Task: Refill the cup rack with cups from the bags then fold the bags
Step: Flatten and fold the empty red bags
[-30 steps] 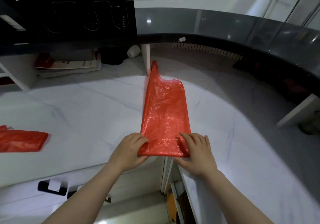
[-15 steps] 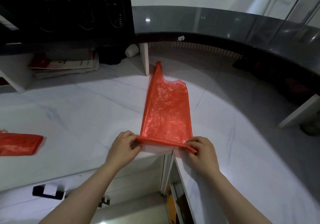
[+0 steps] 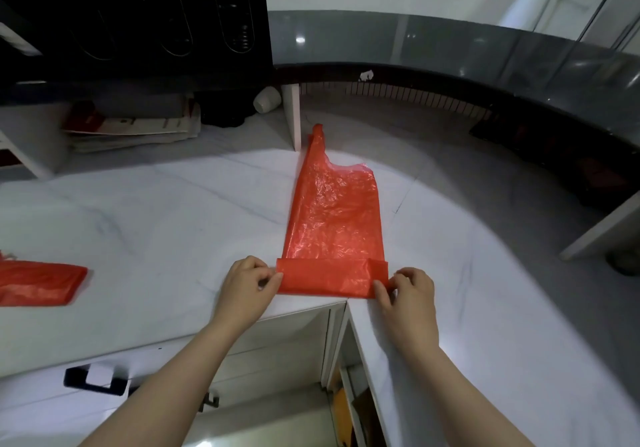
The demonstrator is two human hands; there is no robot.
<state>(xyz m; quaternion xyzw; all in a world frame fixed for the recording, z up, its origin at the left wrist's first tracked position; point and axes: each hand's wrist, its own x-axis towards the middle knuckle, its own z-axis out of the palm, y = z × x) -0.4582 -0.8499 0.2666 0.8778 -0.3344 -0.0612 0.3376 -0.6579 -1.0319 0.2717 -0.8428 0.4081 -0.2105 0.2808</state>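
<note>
Red bag [image 3: 332,225] lies flat on the white bench [image 3: 156,232], with its near end folded into a band right between the fingers [image 3: 268,278]. Left hand [image 3: 246,284] pinches the band's left end and right hand [image 3: 408,294] pinches its right corner. The fold sits just past the bench's front edge, at the inner corner. Open marble runs left of the left fingers to a second red bag [image 3: 38,284], folded flat, well apart.

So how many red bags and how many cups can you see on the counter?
Red bags: 2, the long bag in the middle and the folded bag at the left.
White cup: 1, on its side at the back.
Total: 3.
</note>
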